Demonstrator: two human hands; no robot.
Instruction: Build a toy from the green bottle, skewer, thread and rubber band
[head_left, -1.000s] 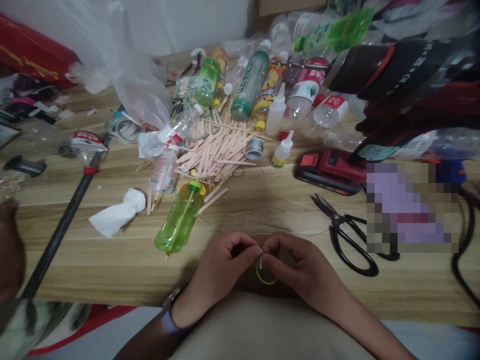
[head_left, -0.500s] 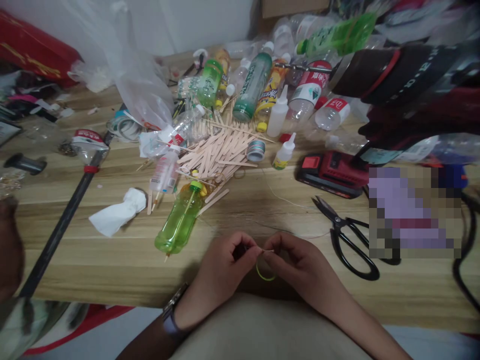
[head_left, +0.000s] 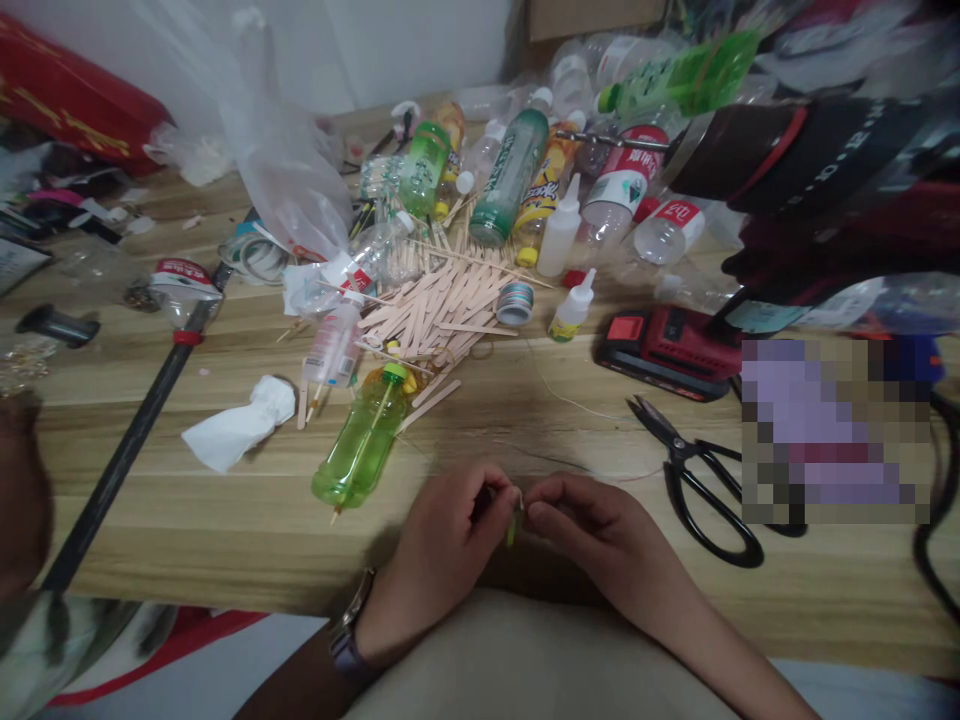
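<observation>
Green strip (head_left: pixel 511 530) held at the fingertips, near edge of worktop (head_left: pixel 255 545)

Observed from where I stand: the strip hangs just below the left hand (head_left: pixel 454 525), thumb and forefinger closed on its upper part. The right hand (head_left: pixel 604 525) has its fingertips drawn together beside a small pale end (head_left: pixel 520 498); whether it grips there, I cannot tell, nor whether that end and the strip are one piece.

Handling assessment: very light, probably soft and bendy, unlikely to break, though liable to slip or spring away. Recommended hold: a thumb-and-forefinger pinch close to the pale end; a full fist would hide it. Scissors (head_left: pixel 679 447) lie on the worktop beyond the right hand, not touching it.
</observation>
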